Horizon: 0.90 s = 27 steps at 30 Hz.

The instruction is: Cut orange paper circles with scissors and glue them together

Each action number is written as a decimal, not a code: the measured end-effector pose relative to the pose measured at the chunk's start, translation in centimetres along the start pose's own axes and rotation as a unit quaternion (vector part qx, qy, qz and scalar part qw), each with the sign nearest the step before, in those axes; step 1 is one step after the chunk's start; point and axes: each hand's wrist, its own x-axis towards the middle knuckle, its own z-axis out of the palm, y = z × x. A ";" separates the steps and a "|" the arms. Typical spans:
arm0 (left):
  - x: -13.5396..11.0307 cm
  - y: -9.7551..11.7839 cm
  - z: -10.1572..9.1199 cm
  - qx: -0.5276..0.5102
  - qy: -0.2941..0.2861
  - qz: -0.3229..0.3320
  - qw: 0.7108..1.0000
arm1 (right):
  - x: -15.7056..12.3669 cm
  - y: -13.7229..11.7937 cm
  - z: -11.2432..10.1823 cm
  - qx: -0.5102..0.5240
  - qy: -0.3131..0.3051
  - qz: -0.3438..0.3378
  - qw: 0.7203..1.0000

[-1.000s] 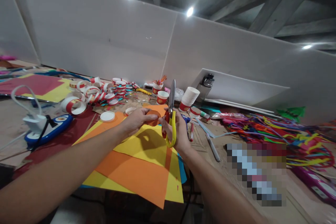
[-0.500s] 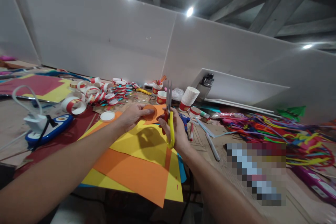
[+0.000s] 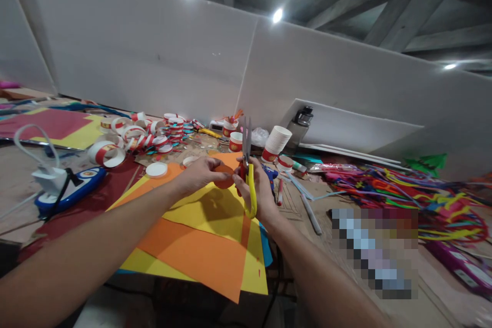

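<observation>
My left hand (image 3: 200, 174) pinches a small round orange paper piece (image 3: 223, 178) above the table. My right hand (image 3: 261, 192) grips scissors (image 3: 248, 164) with a yellow and red handle; their blades point up, slightly parted, right beside the orange piece. Both hands hover over overlapping yellow and orange paper sheets (image 3: 207, 236) lying on the table.
Red-and-white paper cup rings (image 3: 138, 136) and a white lid (image 3: 157, 169) lie to the left. A stack of paper cups (image 3: 275, 144) and a dark bottle (image 3: 299, 125) stand behind. A blue device (image 3: 69, 189) with a white cable sits far left. Coloured pipe cleaners (image 3: 415, 195) fill the right.
The left hand turned and shifted the orange piece slightly against the scissors. The blades went from shut to slightly parted. Both hands stayed in nearly the same place.
</observation>
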 end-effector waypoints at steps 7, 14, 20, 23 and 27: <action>-0.1 0.0 0.1 0.048 0.002 -0.002 0.999 | 0.0 -0.3 0.2 0.024 0.015 0.024 0.999; -0.1 -0.1 0.2 0.048 0.010 0.022 0.999 | 0.0 -0.3 0.1 0.032 0.054 0.030 0.998; -0.1 -0.1 0.3 0.053 0.000 0.032 0.998 | 0.1 -0.5 0.3 0.071 0.076 0.036 0.994; -0.1 -0.1 0.4 0.049 0.003 0.032 0.998 | 0.1 -0.5 0.4 0.082 0.082 0.043 0.992; 0.0 -0.2 0.5 0.024 0.003 0.029 0.999 | 0.0 -0.8 0.4 0.071 0.087 0.045 0.993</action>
